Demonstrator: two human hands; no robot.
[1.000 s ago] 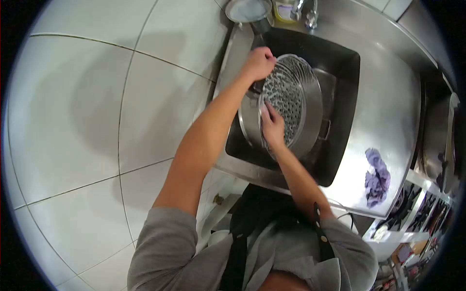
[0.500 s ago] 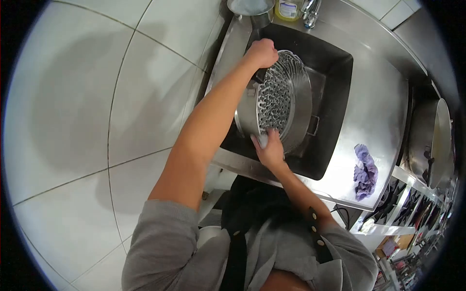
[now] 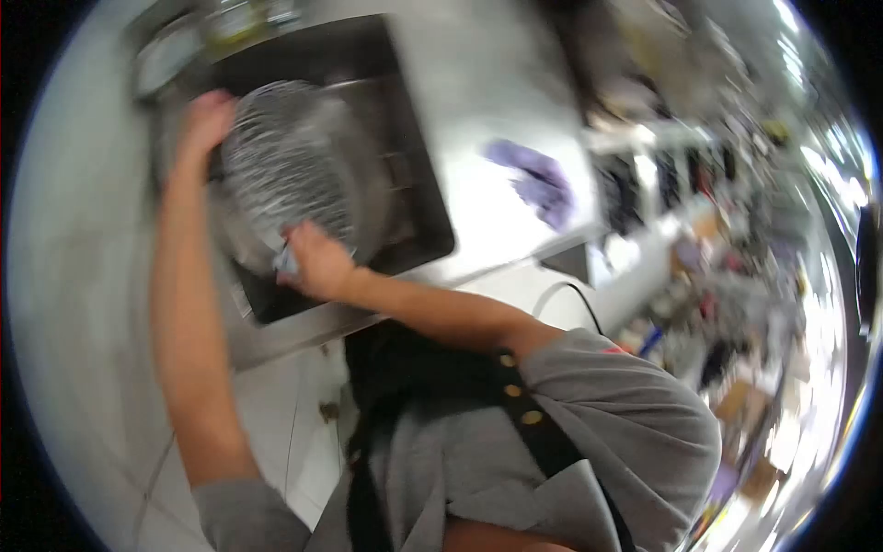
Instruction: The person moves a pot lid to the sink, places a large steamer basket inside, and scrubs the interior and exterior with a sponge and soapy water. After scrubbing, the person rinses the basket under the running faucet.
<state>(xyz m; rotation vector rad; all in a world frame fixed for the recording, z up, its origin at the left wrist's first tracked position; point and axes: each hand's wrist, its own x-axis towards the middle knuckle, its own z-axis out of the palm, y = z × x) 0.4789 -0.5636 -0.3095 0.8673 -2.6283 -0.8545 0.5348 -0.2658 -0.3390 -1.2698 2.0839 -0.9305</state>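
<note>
A round metal steamer pot with a perforated, suds-streaked base lies tilted in the dark sink. My left hand is closed at its upper left edge; the exact grip is blurred. At the lower edge of the base, my right hand holds a small pale pad, pressed near the pot's wall. Its kind is too smeared to tell.
A crumpled purple cloth lies on the steel counter right of the sink. Behind the sink stand a metal pan and a bottle of yellow liquid. Cluttered shelves fill the right side.
The camera view has swung right, so the sink and hands now appear further left and more shelving shows. Both hands stay at the pot, the right one still with the pale pad.
</note>
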